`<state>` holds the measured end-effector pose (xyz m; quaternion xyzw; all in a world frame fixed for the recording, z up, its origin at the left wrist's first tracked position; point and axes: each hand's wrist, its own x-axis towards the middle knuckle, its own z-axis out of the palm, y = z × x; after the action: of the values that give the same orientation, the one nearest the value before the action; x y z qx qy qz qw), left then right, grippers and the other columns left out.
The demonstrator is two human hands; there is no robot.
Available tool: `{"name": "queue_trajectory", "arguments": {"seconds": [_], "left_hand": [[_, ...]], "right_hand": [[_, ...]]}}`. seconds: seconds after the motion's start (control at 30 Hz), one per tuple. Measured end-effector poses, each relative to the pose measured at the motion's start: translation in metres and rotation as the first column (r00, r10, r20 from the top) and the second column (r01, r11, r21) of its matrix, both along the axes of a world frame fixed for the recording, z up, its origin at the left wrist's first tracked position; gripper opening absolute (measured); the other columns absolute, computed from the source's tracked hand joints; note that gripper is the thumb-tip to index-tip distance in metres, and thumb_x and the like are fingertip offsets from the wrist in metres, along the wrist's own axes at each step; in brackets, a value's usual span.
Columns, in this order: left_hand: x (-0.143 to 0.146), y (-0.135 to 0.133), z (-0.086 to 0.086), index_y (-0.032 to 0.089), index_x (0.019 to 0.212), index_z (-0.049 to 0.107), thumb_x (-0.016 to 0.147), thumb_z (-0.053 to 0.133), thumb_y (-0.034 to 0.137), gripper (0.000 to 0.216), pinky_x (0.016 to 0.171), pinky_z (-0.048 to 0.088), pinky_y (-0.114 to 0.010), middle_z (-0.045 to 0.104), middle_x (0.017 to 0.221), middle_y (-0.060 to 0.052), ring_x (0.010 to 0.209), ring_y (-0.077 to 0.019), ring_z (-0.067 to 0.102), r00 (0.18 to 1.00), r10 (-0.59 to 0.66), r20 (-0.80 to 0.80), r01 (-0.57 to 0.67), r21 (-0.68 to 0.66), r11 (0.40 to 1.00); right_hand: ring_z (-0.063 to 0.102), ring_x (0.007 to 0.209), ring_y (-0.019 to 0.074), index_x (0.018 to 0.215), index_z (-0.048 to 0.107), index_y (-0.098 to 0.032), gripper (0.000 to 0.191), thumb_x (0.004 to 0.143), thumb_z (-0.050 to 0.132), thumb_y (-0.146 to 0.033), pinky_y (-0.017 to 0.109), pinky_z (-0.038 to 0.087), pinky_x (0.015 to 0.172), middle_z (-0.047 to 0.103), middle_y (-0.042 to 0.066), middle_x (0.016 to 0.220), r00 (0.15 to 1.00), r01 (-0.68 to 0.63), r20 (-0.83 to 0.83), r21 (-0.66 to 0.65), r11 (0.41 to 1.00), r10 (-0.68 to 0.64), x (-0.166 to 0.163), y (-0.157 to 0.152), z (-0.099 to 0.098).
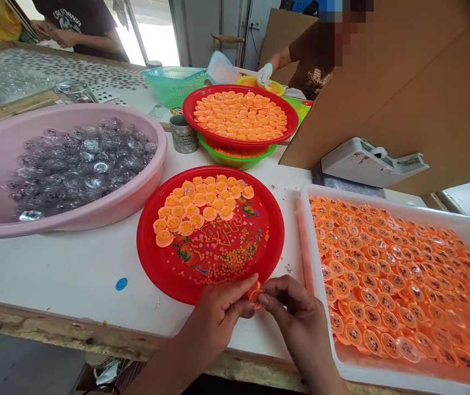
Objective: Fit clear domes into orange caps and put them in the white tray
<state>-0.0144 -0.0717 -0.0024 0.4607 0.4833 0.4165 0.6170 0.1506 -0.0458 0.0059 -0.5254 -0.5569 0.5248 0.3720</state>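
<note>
Between my fingertips, over the front rim of a round red tray [274,236], is a small orange plastic piece [255,295]. My left hand [224,307] pinches it from the left, while the thumb and index finger of my right hand [298,310] close on its right side. The fingers partly cover it. Rows of orange cup-like pieces [191,210] sit on the tray's far left part, and tiny orange beads [230,266] lie scattered nearer me. To the right, a white bin [307,211] holds many orange pieces with printed faces [370,296].
On the left, a pink basin [152,181] contains clear plastic domes [90,159]. Behind the tray stand a grey mug [183,134] and a heaped red tray [189,107] on a green basin [235,159]. A tape dispenser [367,156] and cardboard [383,82] stand right. Two people work beyond.
</note>
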Motion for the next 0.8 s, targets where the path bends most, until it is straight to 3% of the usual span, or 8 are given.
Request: {"name": "queue_trajectory", "arguments": {"seconds": [0.13,0.3,0.4,0.5,0.57,0.67,0.8], "left_hand": [[0.001,0.001,0.004,0.026,0.130,0.060,0.092,0.054,0.026,0.038,0.089,0.058,-0.035,0.071,0.107,-0.005,0.099,-0.0207,0.067,0.999,-0.032,-0.042,0.033,0.027,0.999],[0.007,0.001,0.001,0.025,0.134,0.055,0.091,0.057,0.023,0.043,0.100,0.052,-0.040,0.065,0.128,-0.009,0.117,-0.0259,0.061,0.955,0.054,-0.292,0.026,0.263,0.965],[0.009,0.000,-0.003,0.024,0.133,0.056,0.091,0.057,0.020,0.043,0.098,0.053,-0.038,0.064,0.129,-0.010,0.114,-0.0246,0.063,0.935,0.102,-0.339,0.009,0.310,0.951],[0.010,0.001,-0.002,0.024,0.131,0.058,0.089,0.059,0.019,0.043,0.095,0.055,-0.035,0.068,0.123,-0.009,0.106,-0.0217,0.067,0.941,0.099,-0.323,-0.012,0.260,0.965],[0.009,0.002,0.000,0.023,0.129,0.060,0.088,0.061,0.018,0.041,0.096,0.055,-0.034,0.069,0.120,-0.008,0.104,-0.0211,0.068,0.947,0.087,-0.310,-0.020,0.213,0.977],[0.009,0.003,0.003,0.022,0.122,0.066,0.086,0.063,0.019,0.036,0.097,0.054,-0.034,0.072,0.115,-0.008,0.103,-0.0217,0.068,0.946,0.108,-0.306,-0.046,0.203,0.978],[0.012,0.005,0.007,0.021,0.111,0.071,0.083,0.067,0.024,0.029,0.082,0.059,-0.025,0.076,0.098,-0.005,0.090,-0.0189,0.071,0.962,0.173,-0.213,-0.152,0.115,0.982]], "right_hand": [[0.063,0.063,0.0128,0.079,0.073,-0.026,0.007,0.082,0.071,-0.021,0.022,0.050,0.061,0.071,-0.003,0.071,0.987,-0.018,0.159,0.234,0.972,-0.020,0.000,0.000,0.004],[0.065,0.061,0.0137,0.080,0.072,-0.026,0.003,0.081,0.072,-0.024,0.024,0.052,0.059,0.072,-0.004,0.071,0.972,0.044,0.211,0.252,0.967,-0.099,-0.002,-0.002,-0.003],[0.066,0.062,0.0144,0.080,0.071,-0.026,0.003,0.082,0.071,-0.023,0.025,0.052,0.061,0.072,-0.003,0.072,0.960,0.047,0.247,0.317,0.947,-0.130,-0.002,-0.004,-0.004],[0.067,0.070,0.0150,0.083,0.073,-0.027,0.009,0.085,0.067,-0.019,0.024,0.053,0.065,0.072,-0.002,0.078,0.968,-0.034,0.241,0.408,0.912,-0.071,0.000,-0.003,-0.001],[0.066,0.071,0.0148,0.083,0.073,-0.027,0.010,0.085,0.068,-0.019,0.024,0.052,0.065,0.071,-0.001,0.079,0.973,-0.057,0.227,0.383,0.922,-0.034,0.002,-0.002,-0.001],[0.064,0.066,0.0148,0.080,0.072,-0.025,0.003,0.083,0.071,-0.025,0.025,0.051,0.062,0.071,-0.001,0.075,0.981,-0.006,0.192,0.213,0.977,-0.036,0.004,-0.001,-0.004],[0.064,0.067,0.0172,0.080,0.070,-0.021,0.013,0.080,0.074,-0.034,0.027,0.052,0.062,0.071,0.002,0.074,0.995,0.063,0.077,-0.010,0.998,-0.062,0.004,-0.001,-0.012]]}}
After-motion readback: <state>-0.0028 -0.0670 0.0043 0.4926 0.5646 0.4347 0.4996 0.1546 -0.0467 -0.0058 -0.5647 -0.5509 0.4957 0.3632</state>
